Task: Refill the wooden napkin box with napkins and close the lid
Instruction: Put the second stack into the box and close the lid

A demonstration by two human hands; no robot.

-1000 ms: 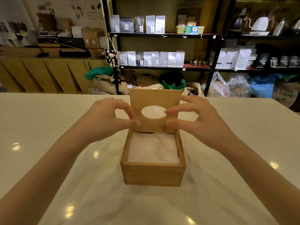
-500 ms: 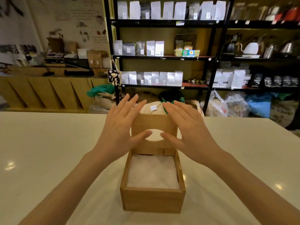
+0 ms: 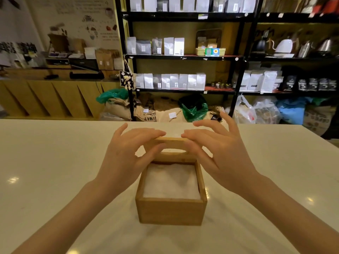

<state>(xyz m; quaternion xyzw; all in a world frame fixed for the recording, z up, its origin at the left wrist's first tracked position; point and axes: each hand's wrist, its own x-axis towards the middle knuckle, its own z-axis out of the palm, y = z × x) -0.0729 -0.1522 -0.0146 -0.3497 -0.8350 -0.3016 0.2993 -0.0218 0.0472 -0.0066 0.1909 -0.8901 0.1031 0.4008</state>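
Note:
A square wooden napkin box (image 3: 171, 211) stands on the white counter (image 3: 55, 171) in front of me. White napkins (image 3: 171, 182) fill it almost to the rim. Its wooden lid (image 3: 174, 158), with an oval hole, is hinged at the far edge and leans down toward me, half lowered. My left hand (image 3: 128, 156) holds the lid's left part, fingers curved over the top edge and thumb under it. My right hand (image 3: 220, 154) holds the right part the same way. The far side of the lid is hidden.
Beyond the counter's far edge stand black shelves (image 3: 183, 56) with silver and white pouches, kettles at right, and sacks and bags on the floor. A wooden sideboard (image 3: 55, 99) lines the back left.
The lid has tipped from upright toward me over the box. Both hands moved from pinching its sides to lying over its top edge. The camera view tilted up.

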